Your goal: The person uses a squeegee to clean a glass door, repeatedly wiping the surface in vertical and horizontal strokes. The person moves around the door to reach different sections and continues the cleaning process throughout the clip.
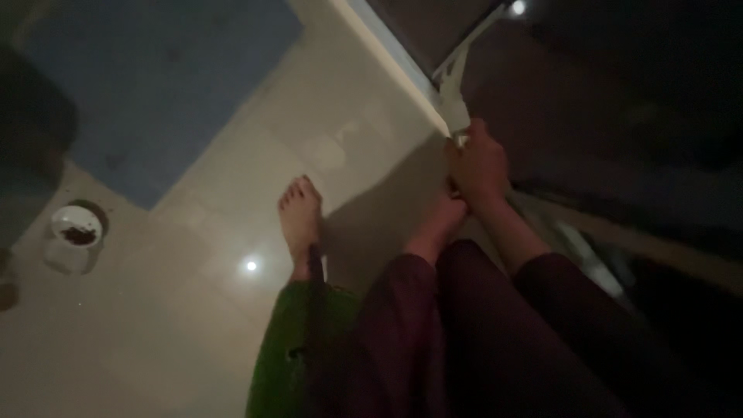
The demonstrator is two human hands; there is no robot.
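Right hand [481, 166]: raised at the edge of a dark opening; its grip is closed around the lower end of a pale metal bracket [455, 104], knuckles toward the camera.
Left hand [453, 203]: just below and touching the right hand, largely hidden behind it; whether its grip is closed on anything cannot be told.
Pale metal bracket: a thin, light-coloured piece running up and to the right from the right hand, along the pale frame edge [387, 54]; its upper end fades into the dark.
Pale frame edge: a light strip crossing the upper middle of the view on a slant, separating the floor from the dark area at right.
Sleeves [480, 325]: dark maroon, covering both forearms up to near the wrists.
Bare foot [300, 217]: flat on the tiled floor [193, 310], to the left of the hands, toes pointing up the picture.
Green garment [282, 356]: below the foot, at the bottom edge of the view.
Blue mat [170, 85]: lying on the floor at upper left, well apart from the hands.
White bowl [76, 228]: on the floor at far left, holding dark brown bits.
Lighting: dim; a small bright reflection shows on the tiles near the foot, and the right side is too dark to make out.
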